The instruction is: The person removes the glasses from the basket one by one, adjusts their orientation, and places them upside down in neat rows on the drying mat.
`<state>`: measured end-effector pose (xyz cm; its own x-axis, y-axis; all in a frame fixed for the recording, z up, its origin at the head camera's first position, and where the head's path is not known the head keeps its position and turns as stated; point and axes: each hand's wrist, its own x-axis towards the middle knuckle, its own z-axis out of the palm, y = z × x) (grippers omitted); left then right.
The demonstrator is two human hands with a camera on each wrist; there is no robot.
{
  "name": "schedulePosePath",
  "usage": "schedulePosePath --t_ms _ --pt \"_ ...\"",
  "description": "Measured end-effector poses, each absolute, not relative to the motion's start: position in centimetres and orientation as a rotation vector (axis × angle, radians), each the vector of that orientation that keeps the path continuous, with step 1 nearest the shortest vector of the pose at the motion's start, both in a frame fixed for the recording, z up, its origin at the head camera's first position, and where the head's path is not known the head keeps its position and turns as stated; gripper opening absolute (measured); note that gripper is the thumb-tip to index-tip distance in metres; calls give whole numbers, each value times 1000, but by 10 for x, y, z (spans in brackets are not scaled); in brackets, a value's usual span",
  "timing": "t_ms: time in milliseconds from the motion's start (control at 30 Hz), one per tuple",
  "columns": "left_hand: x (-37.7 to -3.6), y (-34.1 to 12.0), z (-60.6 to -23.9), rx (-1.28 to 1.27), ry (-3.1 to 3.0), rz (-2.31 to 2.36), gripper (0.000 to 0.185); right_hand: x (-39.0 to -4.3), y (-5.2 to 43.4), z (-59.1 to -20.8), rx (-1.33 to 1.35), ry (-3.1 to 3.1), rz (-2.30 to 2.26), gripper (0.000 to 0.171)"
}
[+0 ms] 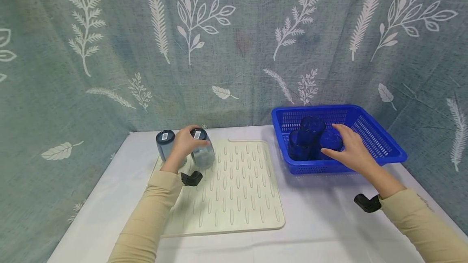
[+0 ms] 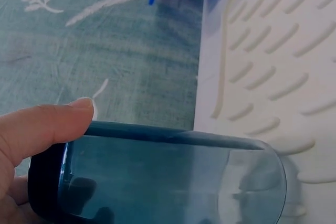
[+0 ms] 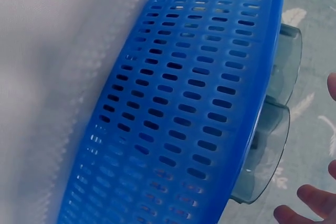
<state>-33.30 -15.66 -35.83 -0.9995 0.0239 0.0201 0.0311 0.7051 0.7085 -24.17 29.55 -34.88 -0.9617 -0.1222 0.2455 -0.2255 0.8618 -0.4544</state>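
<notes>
My left hand (image 1: pixel 185 144) grips an upside-down blue-tinted drinking glass (image 1: pixel 203 155) near its base, thumb on one side and fingers on the other. In the left wrist view the thumb (image 2: pixel 58 124) presses along the thick base of this glass (image 2: pixel 157 177), whose rim end is over the ribbed mat. A second upturned glass (image 1: pixel 165 143) stands just left of it, partly behind the hand. My right hand (image 1: pixel 347 146) is over the blue basket (image 1: pixel 380 143), thumb and fingers spread beside a glass (image 1: pixel 331 138). In the right wrist view its fingertips (image 3: pixel 315 200) show apart from the glasses (image 3: pixel 265 156).
Two more glasses (image 1: pixel 312 127) sit in the basket, close together at its left side. A cream drying mat (image 1: pixel 234 190) with raised ribs lies on the white table (image 1: pixel 314 222). Behind the table hangs a grey-green curtain (image 1: pixel 241 80) with white leaf prints.
</notes>
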Motion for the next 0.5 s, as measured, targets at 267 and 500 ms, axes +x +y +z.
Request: schedulePosePath --t_ms 267,500 --pt "-336 -155 -367 -8 -2867 -1210 73 -247 298 -353 274 -2856 748 88" --pt "-340 -154 -373 24 -2855 -1230 73 -250 300 -356 269 -2862 758 88"
